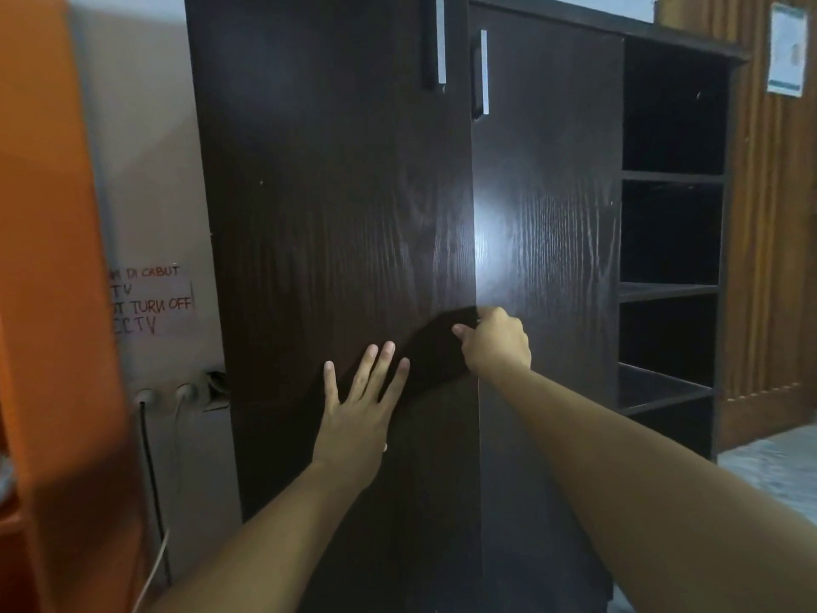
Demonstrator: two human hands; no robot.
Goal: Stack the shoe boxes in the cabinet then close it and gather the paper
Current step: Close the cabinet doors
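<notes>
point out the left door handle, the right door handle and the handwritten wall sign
left door handle [440, 42], head view, middle of the silver bar
right door handle [484, 73], head view, middle of the silver bar
handwritten wall sign [152, 298], head view, centre of the paper

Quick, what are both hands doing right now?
Left hand: open, flat on the left cabinet door.
Right hand: curled on that door's edge.

Wall note [152, 298]: "DI CABUT", "TURN OFF", "CCTV"

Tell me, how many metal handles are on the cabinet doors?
2. One handle runs down the left door's right edge, the other handle down the right door's left edge. None seem hidden.
</notes>
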